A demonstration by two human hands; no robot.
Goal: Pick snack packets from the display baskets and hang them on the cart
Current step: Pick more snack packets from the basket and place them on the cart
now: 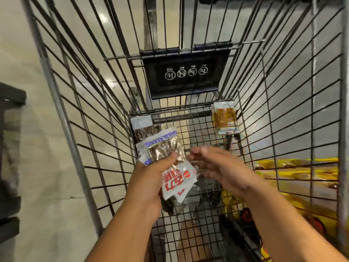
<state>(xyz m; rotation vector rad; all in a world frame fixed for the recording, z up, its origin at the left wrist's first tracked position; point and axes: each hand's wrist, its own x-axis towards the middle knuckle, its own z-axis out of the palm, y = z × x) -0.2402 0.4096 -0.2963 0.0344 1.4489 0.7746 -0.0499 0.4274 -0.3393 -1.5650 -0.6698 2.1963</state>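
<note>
I look down into a wire shopping cart. My left hand grips a fan of several snack packets, white ones with blue and red print and clear windows, held above the cart floor. My right hand hovers just right of the bundle, blurred, fingers loosely extended toward the packets; whether it touches them is unclear. One packet hangs at the far left corner of the cart's end wall. Another packet with a brown panel hangs at the far right corner.
A black child-seat flap with warning icons folds down at the cart's far end. Yellow packaging shows through the right side wall. A dark shelf edge stands at the left. Pale polished floor lies beyond.
</note>
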